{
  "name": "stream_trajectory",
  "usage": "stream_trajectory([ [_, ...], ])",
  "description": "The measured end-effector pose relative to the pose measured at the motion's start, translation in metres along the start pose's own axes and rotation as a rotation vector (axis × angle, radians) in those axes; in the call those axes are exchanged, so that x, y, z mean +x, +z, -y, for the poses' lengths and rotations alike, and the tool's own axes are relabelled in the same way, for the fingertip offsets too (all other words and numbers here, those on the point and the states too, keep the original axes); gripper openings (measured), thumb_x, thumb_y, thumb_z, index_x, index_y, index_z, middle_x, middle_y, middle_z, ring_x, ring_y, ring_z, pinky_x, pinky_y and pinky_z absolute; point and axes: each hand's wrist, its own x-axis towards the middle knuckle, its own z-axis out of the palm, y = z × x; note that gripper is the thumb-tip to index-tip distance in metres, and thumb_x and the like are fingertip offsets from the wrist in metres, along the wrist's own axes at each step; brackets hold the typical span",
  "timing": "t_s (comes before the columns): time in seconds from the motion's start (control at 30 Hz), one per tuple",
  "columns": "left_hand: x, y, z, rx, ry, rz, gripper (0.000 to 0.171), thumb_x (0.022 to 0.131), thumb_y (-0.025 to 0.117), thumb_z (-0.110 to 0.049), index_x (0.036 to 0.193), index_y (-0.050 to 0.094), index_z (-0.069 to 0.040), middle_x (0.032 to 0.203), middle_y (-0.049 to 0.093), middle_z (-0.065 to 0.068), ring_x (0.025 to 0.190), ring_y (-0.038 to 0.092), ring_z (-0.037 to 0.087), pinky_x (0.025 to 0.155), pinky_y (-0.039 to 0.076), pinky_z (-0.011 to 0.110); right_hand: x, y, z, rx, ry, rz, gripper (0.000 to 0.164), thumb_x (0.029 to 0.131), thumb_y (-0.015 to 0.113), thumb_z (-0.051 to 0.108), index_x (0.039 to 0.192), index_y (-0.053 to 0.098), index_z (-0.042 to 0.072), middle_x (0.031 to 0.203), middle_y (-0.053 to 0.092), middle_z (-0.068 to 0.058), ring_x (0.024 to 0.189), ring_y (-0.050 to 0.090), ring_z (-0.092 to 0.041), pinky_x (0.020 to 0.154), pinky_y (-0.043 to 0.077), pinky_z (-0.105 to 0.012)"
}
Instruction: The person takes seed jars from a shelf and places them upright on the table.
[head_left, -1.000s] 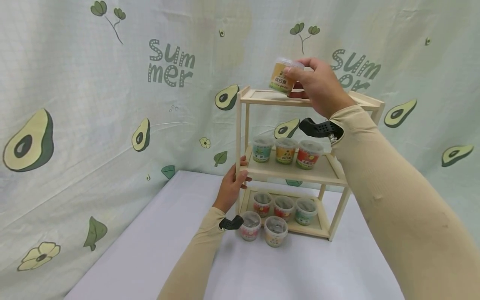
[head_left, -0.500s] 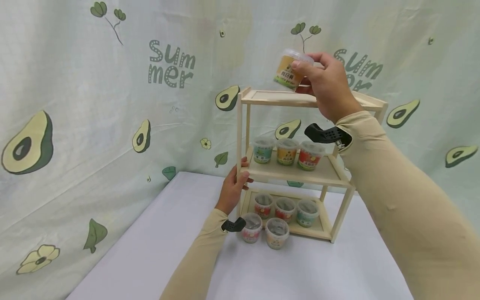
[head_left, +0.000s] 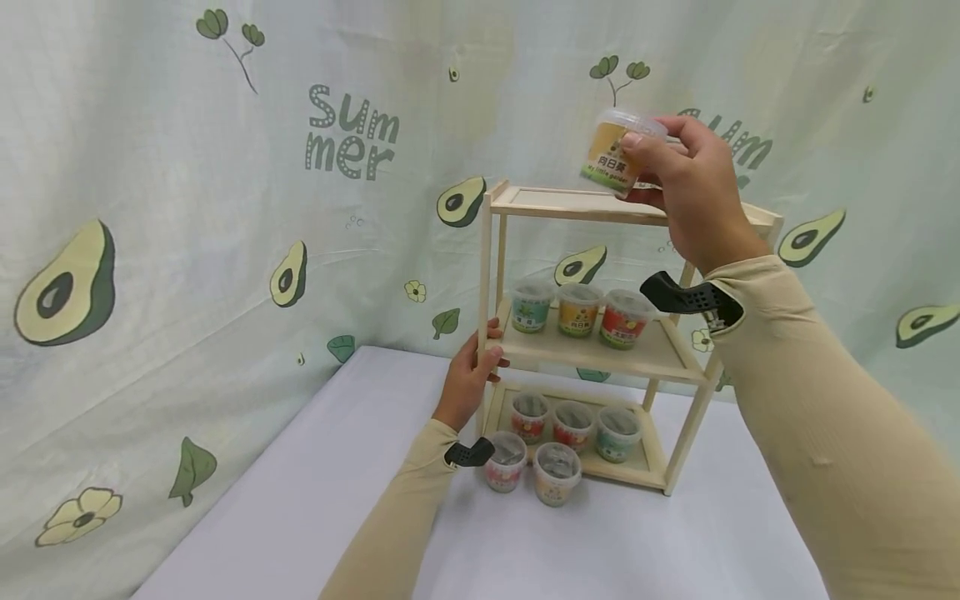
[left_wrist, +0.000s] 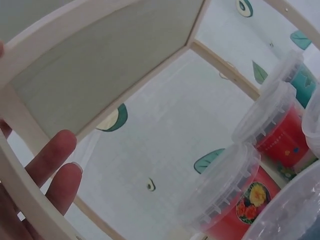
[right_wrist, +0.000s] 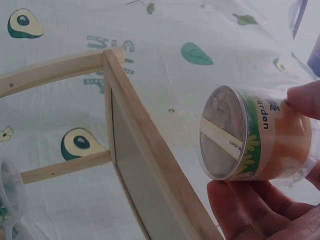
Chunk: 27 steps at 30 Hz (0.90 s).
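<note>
My right hand (head_left: 705, 196) holds a clear plastic tub (head_left: 611, 158) with a yellow-orange label, tilted above the top board of a wooden shelf rack (head_left: 577, 212). In the right wrist view, thumb and fingers pinch the tub (right_wrist: 280, 135) round its side, and a pale strip shows through its base. My left hand (head_left: 465, 379) grips the rack's left post at the middle shelf. Its fingertips (left_wrist: 62, 150) come round the post in the left wrist view. On the middle shelf stand a teal tub (head_left: 530, 308), a yellow tub (head_left: 577, 312) and a red tub (head_left: 624, 321).
Two red tubs (head_left: 529, 418) and a teal tub (head_left: 617, 435) sit on the bottom shelf. A pink-labelled tub (head_left: 505, 462) and a pale orange tub (head_left: 557, 475) stand on the white table (head_left: 300, 500) before the rack. An avocado-print cloth (head_left: 150, 208) hangs behind.
My right hand has carried the yellow-labelled tub to the right above the top board. The left hand stays on the post. The view has shifted slightly.
</note>
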Motion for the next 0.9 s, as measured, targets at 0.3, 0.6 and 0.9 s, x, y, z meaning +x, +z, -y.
stream_trajectory([
  [0.3, -0.001, 0.003, 0.001, -0.064, -0.013, -0.04, 0.039, 0.107, 0.049, -0.017, 0.14, 0.049, 0.005, 0.158, 0.037, 0.014, 0.1, 0.063, 0.02, 0.076, 0.055, 0.039, -0.027, -0.019, 0.001, 0.066, -0.067, -0.008, 0.043, 0.096, 0.07, 0.019, 0.133, 0.052, 0.01, 0.133, 0.053, -0.014, 0.113, 0.056, -0.033, 0.082, 0.056, -0.025],
  [0.6, 0.002, 0.006, -0.002, -0.127, -0.039, -0.026, 0.041, 0.108, 0.047, -0.017, 0.144, 0.046, 0.004, 0.161, 0.032, 0.011, 0.103, 0.064, 0.022, 0.081, 0.054, 0.05, -0.052, -0.034, 0.008, 0.12, -0.097, 0.009, 0.039, 0.097, 0.067, 0.015, 0.131, 0.051, 0.003, 0.132, 0.052, -0.016, 0.111, 0.058, -0.033, 0.084, 0.056, -0.027],
  [0.9, 0.0, 0.008, 0.002, -0.127, -0.045, -0.009, 0.04, 0.109, 0.044, -0.019, 0.142, 0.046, 0.004, 0.162, 0.031, 0.009, 0.104, 0.065, 0.025, 0.08, 0.053, 0.049, -0.075, -0.047, -0.01, 0.137, -0.095, 0.019, 0.035, 0.099, 0.063, 0.013, 0.13, 0.052, 0.001, 0.129, 0.055, -0.017, 0.103, 0.062, -0.031, 0.082, 0.056, -0.027],
])
